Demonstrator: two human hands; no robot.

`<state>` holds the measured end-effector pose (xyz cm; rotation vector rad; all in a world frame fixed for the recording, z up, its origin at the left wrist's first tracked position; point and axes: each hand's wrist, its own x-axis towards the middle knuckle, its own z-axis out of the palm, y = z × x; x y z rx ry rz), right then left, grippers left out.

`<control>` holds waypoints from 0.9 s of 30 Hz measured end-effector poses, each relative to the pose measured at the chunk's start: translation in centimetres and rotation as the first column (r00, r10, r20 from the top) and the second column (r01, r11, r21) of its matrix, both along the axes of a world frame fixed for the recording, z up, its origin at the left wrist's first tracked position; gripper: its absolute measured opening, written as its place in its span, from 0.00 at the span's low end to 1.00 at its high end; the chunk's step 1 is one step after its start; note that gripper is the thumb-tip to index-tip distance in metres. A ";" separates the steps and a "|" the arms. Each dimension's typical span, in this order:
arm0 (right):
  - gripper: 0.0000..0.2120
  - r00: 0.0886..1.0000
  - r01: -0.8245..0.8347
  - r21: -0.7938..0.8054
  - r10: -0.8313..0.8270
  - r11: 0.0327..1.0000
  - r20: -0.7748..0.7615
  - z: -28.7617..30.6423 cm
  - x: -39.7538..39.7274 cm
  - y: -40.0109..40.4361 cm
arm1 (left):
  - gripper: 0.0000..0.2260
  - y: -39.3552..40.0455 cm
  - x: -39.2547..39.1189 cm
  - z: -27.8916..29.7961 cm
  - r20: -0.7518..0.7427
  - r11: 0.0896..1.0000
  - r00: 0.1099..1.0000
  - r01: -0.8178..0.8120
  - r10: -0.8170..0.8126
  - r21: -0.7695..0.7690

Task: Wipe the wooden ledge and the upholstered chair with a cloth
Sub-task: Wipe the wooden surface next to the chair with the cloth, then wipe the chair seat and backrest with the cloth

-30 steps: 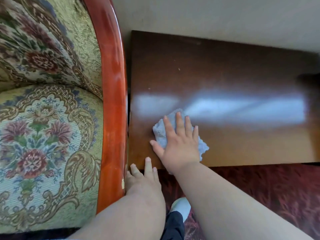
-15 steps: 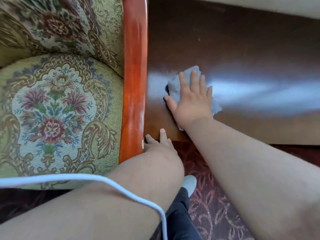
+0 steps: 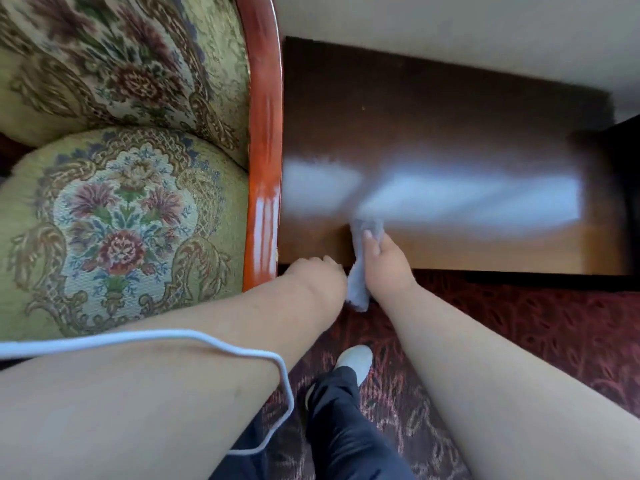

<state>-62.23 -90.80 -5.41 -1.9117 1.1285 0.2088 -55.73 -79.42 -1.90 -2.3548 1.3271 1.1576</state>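
Observation:
My right hand [image 3: 386,263] grips a pale blue cloth [image 3: 358,285], bunched up, at the front edge of the dark glossy wooden ledge [image 3: 450,133]. The cloth hangs down past the edge beside my wrist. My left hand [image 3: 317,271] rests curled at the ledge's front left corner, touching the cloth's side; its fingers are mostly hidden. The upholstered chair [image 3: 114,209], green with floral tapestry, stands to the left, and its polished red-brown wooden frame [image 3: 263,133] runs right along the ledge.
A beige wall [image 3: 450,29] backs the ledge. Dark red patterned carpet [image 3: 519,341] covers the floor below. My dark trouser leg and white shoe [image 3: 355,362] stand under my arms. A white cable [image 3: 207,341] drapes over my left forearm.
My right hand lay flat on the cloth further back on the ledge; it has pulled back to the front edge and gathered the cloth into its grip. The left hand stayed at the corner.

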 end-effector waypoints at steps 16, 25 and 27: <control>0.19 0.794 0.257 0.887 -0.607 0.385 0.034 17.3 1.8 8.9 | 0.10 18.6 0.7 9.9 -0.144 0.543 0.752 -0.581 0.644 -0.606; 0.21 0.710 0.265 0.876 -0.696 0.403 0.105 13.7 7.5 22.6 | 0.12 39.4 10.3 1.7 -0.063 0.602 0.691 -0.667 0.720 -0.439; 0.21 0.694 0.269 0.860 -0.706 0.434 0.139 12.6 9.0 25.5 | 0.13 42.8 12.8 0.5 -0.048 0.644 0.715 -0.655 0.698 -0.395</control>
